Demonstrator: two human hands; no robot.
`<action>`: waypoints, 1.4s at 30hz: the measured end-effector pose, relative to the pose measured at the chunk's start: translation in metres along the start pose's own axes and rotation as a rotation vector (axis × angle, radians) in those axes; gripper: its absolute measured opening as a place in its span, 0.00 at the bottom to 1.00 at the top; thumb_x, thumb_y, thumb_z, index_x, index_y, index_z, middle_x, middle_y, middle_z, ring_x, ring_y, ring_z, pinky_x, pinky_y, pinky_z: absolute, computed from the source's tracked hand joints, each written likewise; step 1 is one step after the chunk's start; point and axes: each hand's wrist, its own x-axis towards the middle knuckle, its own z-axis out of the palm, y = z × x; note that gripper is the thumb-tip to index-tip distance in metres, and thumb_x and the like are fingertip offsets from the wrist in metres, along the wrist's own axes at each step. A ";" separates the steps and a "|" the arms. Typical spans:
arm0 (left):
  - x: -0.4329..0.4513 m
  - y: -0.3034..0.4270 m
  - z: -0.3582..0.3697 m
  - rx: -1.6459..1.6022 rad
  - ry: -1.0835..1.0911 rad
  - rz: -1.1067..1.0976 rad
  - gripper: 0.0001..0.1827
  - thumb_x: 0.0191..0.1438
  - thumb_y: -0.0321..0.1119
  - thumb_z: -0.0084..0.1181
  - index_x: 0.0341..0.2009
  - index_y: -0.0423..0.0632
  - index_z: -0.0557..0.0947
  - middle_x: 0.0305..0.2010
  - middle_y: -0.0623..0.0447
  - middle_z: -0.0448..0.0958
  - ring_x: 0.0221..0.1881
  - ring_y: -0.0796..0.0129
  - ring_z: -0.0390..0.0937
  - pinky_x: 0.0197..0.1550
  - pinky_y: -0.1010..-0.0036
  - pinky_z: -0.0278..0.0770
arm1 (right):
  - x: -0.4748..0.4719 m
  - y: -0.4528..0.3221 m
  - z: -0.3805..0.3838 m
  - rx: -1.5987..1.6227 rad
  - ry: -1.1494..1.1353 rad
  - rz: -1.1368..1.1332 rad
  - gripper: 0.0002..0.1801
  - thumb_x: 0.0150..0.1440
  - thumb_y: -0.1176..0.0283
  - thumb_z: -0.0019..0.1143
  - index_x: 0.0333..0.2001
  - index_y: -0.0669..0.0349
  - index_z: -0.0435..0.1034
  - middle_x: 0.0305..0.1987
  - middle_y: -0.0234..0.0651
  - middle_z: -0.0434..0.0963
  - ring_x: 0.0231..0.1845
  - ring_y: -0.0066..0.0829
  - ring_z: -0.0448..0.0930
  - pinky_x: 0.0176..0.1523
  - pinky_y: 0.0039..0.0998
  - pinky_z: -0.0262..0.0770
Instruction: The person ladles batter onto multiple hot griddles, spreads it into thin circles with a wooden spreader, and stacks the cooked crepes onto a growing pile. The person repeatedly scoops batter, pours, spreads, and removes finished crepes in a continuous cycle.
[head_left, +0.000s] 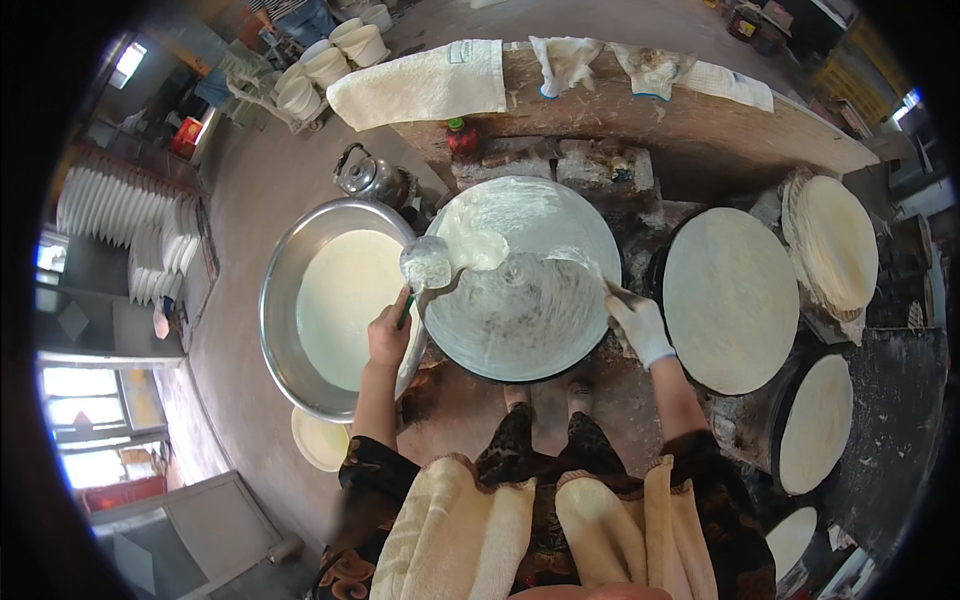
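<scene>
My left hand (389, 334) grips the green handle of a metal ladle (426, 262), whose batter-coated bowl is over the left rim of a round griddle (517, 322). Pale wet batter (477, 247) lies in a thick pool beside the ladle. A thinner layer covers the griddle's far half; the near half shows grey swirl marks. At the griddle's right edge is my right hand (639, 324), in a white work glove, its fingers curled by the batter's edge. Whether it holds a thin spreader is unclear. Left of the griddle, a large steel basin (279, 352) contains creamy batter (349, 307).
To the right, pale round sheets cover a second griddle (731, 300) and a third (816, 425). A stack of flatbreads (832, 247) stands behind them. A metal kettle (371, 178) sits beyond the basin. Towels (427, 86) and gloves (564, 64) drape over a low barrier (720, 124).
</scene>
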 end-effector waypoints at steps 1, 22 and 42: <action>-0.002 0.004 0.002 0.006 0.004 -0.018 0.29 0.41 0.22 0.55 0.52 0.56 0.74 0.22 0.48 0.73 0.21 0.55 0.73 0.25 0.64 0.73 | 0.002 -0.006 0.009 -0.123 -0.072 0.008 0.22 0.51 0.55 0.48 0.35 0.64 0.74 0.16 0.34 0.70 0.13 0.23 0.68 0.18 0.25 0.63; -0.094 0.096 0.013 -0.021 0.213 -0.332 0.30 0.41 0.19 0.57 0.53 0.44 0.71 0.36 0.40 0.76 0.34 0.53 0.76 0.37 0.68 0.73 | 0.048 -0.034 0.014 -0.464 -0.731 -0.113 0.22 0.50 0.55 0.48 0.36 0.64 0.75 0.19 0.35 0.74 0.16 0.21 0.71 0.23 0.25 0.70; -0.170 0.182 -0.001 -0.104 0.047 -0.525 0.25 0.46 0.22 0.57 0.52 0.45 0.73 0.27 0.41 0.75 0.25 0.59 0.76 0.30 0.73 0.73 | 0.121 -0.086 -0.039 -0.667 -1.029 -0.061 0.21 0.49 0.59 0.56 0.42 0.64 0.74 0.18 0.29 0.73 0.11 0.13 0.64 0.15 0.19 0.59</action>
